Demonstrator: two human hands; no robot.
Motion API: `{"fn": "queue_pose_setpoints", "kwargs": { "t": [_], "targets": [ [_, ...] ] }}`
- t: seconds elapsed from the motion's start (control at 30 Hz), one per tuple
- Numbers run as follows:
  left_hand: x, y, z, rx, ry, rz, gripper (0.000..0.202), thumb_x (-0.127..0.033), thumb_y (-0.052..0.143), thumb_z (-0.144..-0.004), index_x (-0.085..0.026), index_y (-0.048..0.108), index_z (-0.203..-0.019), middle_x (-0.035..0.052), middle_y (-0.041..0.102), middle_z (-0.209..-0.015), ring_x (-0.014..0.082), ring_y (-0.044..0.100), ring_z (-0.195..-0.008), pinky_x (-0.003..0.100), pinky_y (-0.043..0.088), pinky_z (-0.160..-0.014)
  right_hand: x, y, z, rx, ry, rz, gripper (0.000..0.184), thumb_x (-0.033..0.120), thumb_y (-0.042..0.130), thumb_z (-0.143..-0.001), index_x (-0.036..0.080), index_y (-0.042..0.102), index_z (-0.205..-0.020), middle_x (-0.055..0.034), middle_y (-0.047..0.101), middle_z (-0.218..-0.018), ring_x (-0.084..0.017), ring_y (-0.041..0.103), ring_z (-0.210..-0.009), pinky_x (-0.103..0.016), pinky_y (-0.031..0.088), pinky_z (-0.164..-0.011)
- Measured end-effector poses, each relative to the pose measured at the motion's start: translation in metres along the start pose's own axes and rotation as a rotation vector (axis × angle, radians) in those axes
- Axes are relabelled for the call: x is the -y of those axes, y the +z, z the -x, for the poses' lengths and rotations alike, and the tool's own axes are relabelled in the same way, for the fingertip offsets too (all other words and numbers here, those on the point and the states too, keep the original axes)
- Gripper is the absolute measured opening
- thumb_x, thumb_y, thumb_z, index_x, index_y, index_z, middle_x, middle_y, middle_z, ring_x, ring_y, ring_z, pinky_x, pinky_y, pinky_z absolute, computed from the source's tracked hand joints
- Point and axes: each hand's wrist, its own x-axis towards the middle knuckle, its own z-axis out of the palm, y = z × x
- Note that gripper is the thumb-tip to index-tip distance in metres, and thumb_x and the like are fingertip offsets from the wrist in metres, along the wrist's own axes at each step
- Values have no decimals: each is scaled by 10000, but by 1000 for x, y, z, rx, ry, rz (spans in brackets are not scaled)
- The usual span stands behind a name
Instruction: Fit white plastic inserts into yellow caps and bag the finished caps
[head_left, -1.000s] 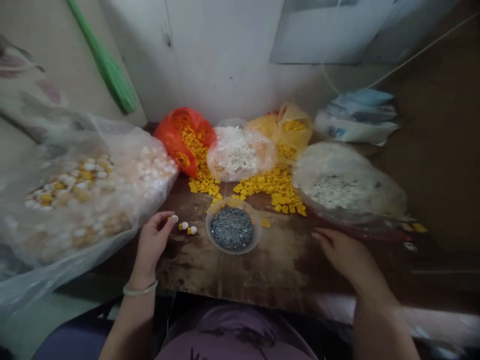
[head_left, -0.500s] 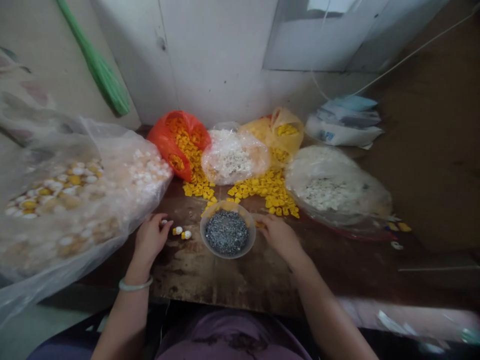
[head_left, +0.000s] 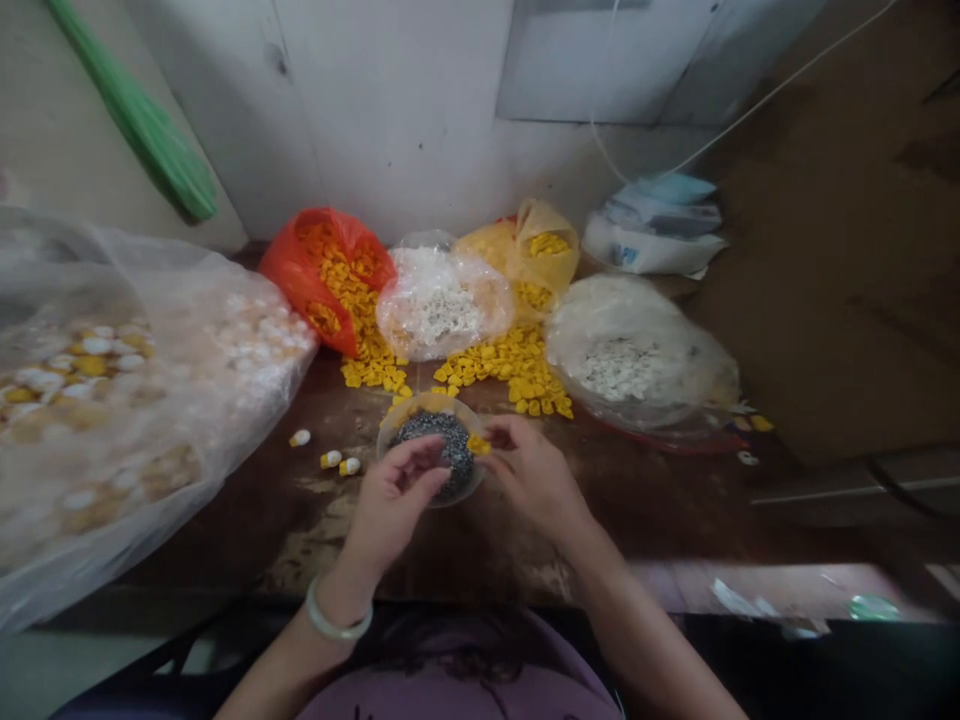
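A round clear bowl of small dark grey, glittering pieces stands on the table in front of me. My left hand is over its near left side, thumb and fingers curved and apart, with nothing visible between them. At the bowl's right edge, my right hand pinches a small yellow plastic piece between thumb and forefinger. Left of the bowl lie three small white-and-yellow parts, one apart from the other two.
Behind the bowl are loose yellow pieces, a red bag, a clear bag of white pieces and a yellowish bag. A large clear bag fills the left. Another bag of pale pieces lies right.
My left hand has left a white-and-yellow part on the table and moved right, over the bowl. My right hand has lifted a yellow piece to the bowl's edge. The view has shifted right.
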Motion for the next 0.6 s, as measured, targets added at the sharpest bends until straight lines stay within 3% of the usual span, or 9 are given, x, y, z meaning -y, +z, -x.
{"fn": "queue_pose_setpoints", "kwargs": {
  "t": [0.07, 0.17, 0.3, 0.4, 0.47, 0.6],
  "targets": [
    [5, 16, 3, 9, -74, 169, 375, -263, 800, -644, -194, 737, -1008, 63, 761, -1001, 194, 693, -907, 305, 547, -817, 19, 5, 6, 19, -56, -64, 264, 113, 575, -828, 211, 578, -1073, -58, 673, -992, -199, 652, -919, -335, 528, -820],
    [10, 20, 1, -76, -136, 313, 343, -240, 857, -568, -184, 760, -891, 47, 772, -923, 162, 693, -855, 251, 545, -779, 29, 11, 5, 66, -144, -113, 324, 56, 520, -829, 209, 573, -1110, -64, 676, -1032, -198, 643, -980, -348, 522, -861],
    [10, 2, -4, -209, -155, 428, 386, -301, 905, -512, -177, 753, -844, 30, 767, -843, 133, 694, -731, 226, 547, -703, 10, 17, -15, 183, -183, -25, 282, 87, 535, -876, 193, 590, -1132, -81, 681, -1061, -193, 644, -948, -349, 527, -841],
    [7, -14, -5, -252, -132, 439, 435, -325, 920, -497, -166, 738, -859, 41, 765, -826, 130, 695, -685, 236, 555, -685, -7, 32, -32, 371, -292, 305, 109, 95, 593, -862, 172, 670, -873, -89, 691, -910, -227, 624, -936, -379, 509, -865],
    [6, -21, -5, -262, -119, 429, 441, -333, 915, -518, -172, 722, -879, 39, 764, -810, 133, 697, -675, 230, 552, -656, -12, 45, -38, 481, -354, 412, 144, 103, 631, -845, 176, 660, -725, -77, 677, -792, -235, 612, -890, -373, 504, -841],
    [5, -29, 0, -280, -81, 455, 385, -319, 911, -542, -184, 708, -840, 34, 766, -835, 138, 707, -709, 222, 553, -656, -11, 60, -43, 525, -385, 447, 196, 113, 619, -862, 192, 657, -687, -58, 671, -740, -219, 592, -828, -361, 483, -805]
  ]
}}
